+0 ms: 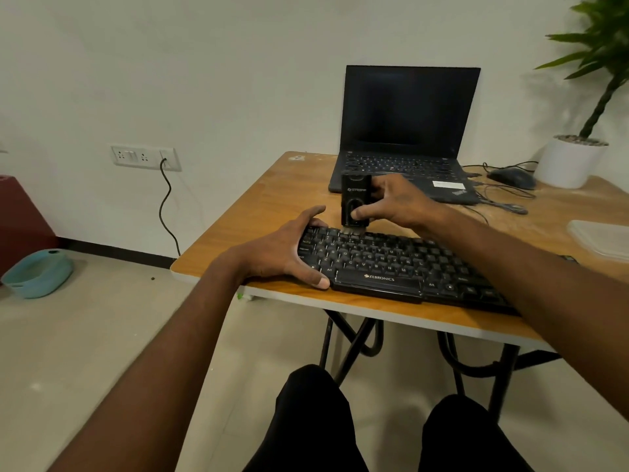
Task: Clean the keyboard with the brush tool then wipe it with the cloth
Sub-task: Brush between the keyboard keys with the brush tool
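- Right now the flat black Zebronics keyboard (pixel 391 267) lies along the near edge of the tan wooden table (pixel 258 199), across the centre of the frame.
- The left hand (pixel 289 253) clasps the keyboard's left end, fingers curled over the far edge and thumb on the near edge.
- The right hand (pixel 391 202) grasps the upright black block-shaped brush tool (pixel 354 202), thumb on its front face; its pale bristles touch the top key row near the left end.
- Behind, at upper centre, an open black laptop (pixel 405 137) stands with a dark screen.
- At upper right sit a dark mouse (pixel 512 177), a white plant pot (pixel 571 161) and, lower, a clear plastic lid (pixel 602 238).
- At lower left a light blue tub (pixel 37 272) rests on the floor.
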### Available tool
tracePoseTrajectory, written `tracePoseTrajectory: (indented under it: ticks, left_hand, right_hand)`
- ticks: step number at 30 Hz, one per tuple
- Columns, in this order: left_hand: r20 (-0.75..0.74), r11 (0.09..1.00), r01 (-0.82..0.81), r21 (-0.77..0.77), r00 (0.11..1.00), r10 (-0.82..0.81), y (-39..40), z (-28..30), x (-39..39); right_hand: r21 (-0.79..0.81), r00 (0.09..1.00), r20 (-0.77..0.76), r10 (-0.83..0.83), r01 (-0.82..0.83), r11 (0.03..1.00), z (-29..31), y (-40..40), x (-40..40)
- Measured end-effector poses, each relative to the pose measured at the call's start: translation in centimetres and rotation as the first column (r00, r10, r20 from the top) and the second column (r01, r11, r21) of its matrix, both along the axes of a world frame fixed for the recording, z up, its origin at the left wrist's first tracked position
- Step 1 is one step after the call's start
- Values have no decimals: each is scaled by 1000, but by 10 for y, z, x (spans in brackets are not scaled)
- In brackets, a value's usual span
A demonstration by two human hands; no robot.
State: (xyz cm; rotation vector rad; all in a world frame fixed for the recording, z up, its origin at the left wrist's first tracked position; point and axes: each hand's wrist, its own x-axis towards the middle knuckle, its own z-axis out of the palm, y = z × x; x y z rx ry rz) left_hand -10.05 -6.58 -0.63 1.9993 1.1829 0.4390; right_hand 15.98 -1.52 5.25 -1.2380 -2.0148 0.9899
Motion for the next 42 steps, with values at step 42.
tracePoseTrajectory:
  ticks: [42]
  left_hand:
    - [-11, 1000, 9, 17, 1000, -9, 2, -1, -1]
  right_hand:
    - [159, 990, 106, -90, 72, 985, 2, -36, 35]
